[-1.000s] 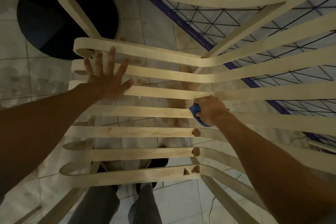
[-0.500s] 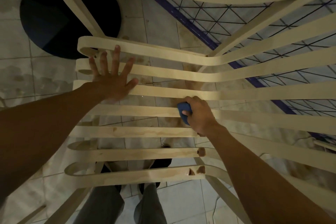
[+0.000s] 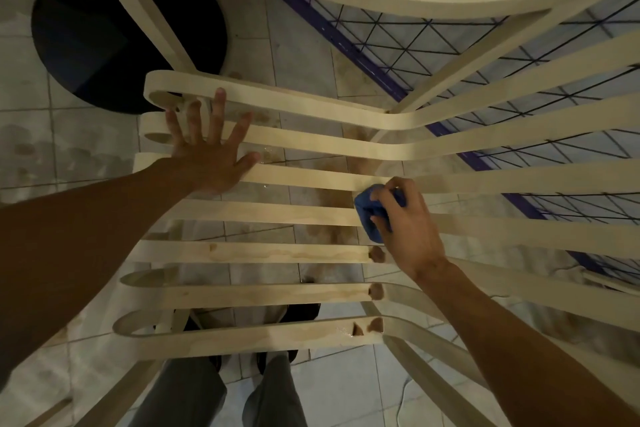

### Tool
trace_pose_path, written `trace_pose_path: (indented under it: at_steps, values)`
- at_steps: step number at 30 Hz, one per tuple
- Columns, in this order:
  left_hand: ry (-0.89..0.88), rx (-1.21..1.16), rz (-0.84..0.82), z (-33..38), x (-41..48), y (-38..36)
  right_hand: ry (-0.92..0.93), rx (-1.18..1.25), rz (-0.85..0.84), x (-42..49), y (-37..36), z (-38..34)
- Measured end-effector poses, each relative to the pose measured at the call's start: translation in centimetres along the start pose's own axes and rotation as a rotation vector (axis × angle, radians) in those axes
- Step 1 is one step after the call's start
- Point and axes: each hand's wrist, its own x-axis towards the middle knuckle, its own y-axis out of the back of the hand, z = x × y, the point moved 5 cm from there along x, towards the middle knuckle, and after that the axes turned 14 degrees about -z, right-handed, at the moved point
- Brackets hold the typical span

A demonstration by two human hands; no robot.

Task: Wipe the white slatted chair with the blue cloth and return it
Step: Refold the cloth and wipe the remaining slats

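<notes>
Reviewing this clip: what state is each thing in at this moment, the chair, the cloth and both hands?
white slatted chair: near slats streaked and dirty, not yet wiped clean.
brown stains: clumped at the ends of the three nearest slats.
blue cloth: bunched up, pressed on a middle slat.
right hand: grips the blue cloth.
left hand: flat, fingers spread, pressing on the far slats.
</notes>
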Motion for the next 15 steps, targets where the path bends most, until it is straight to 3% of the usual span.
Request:
trace_pose_path:
  at_steps: [4, 15]
  values:
    - [0.011, 0.009, -0.005, 0.1, 0.1, 0.0, -0.089, -0.299, -0.237, 0.1, -1.6, 1.1]
    - [0.012, 0.013, 0.031, 0.1, 0.1, 0.0, -0.171, -0.265, -0.398, 2.3, -0.9, 1.0]
